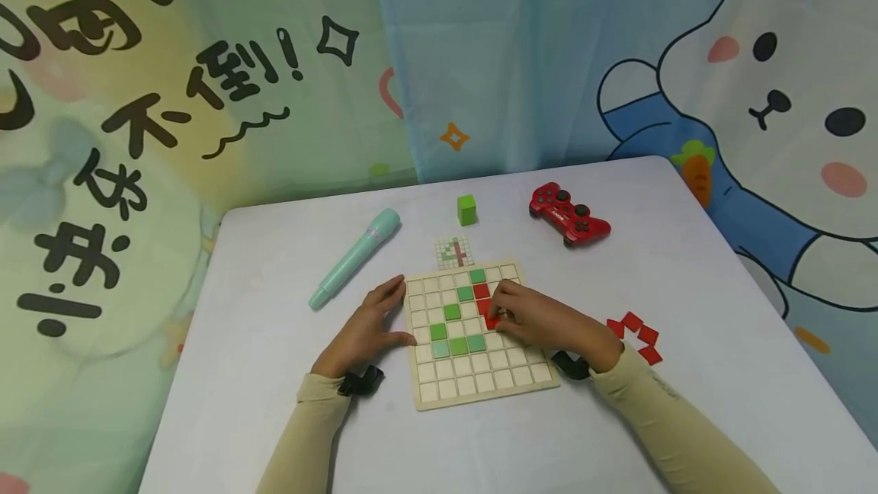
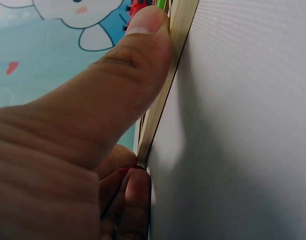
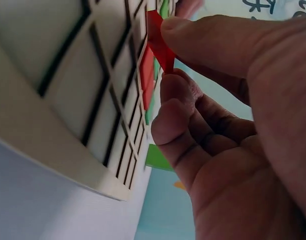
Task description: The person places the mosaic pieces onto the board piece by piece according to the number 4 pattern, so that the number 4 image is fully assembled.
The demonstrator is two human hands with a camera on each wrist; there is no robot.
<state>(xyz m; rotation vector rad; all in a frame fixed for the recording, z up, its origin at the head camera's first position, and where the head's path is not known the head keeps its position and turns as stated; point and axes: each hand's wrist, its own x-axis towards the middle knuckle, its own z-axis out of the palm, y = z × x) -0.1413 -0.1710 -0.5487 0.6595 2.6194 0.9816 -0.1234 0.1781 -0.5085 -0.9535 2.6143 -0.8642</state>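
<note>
A pale wooden grid board (image 1: pixel 485 394) lies on the table, with green tiles (image 1: pixel 441 349) and red tiles (image 1: pixel 482 291) in some of its squares. My right hand (image 1: pixel 531 315) is over the board's right part. Between its thumb and fingertips it pinches a red square tile (image 3: pixel 160 42), tilted close over the grid beside a red tile lying in it. At the board's left side, my left hand (image 1: pixel 366 330) rests with thumb and fingers spread along the edge. In the left wrist view, its thumb (image 2: pixel 143 55) presses the wooden rim (image 2: pixel 165 95).
Several loose red tiles (image 1: pixel 648 335) lie right of the board, near my right wrist. Behind the board are a small pattern card (image 1: pixel 453 252), a green cube (image 1: pixel 466 210) and a red game controller (image 1: pixel 569 216). A mint-green microphone-like stick (image 1: pixel 353 259) lies to the left.
</note>
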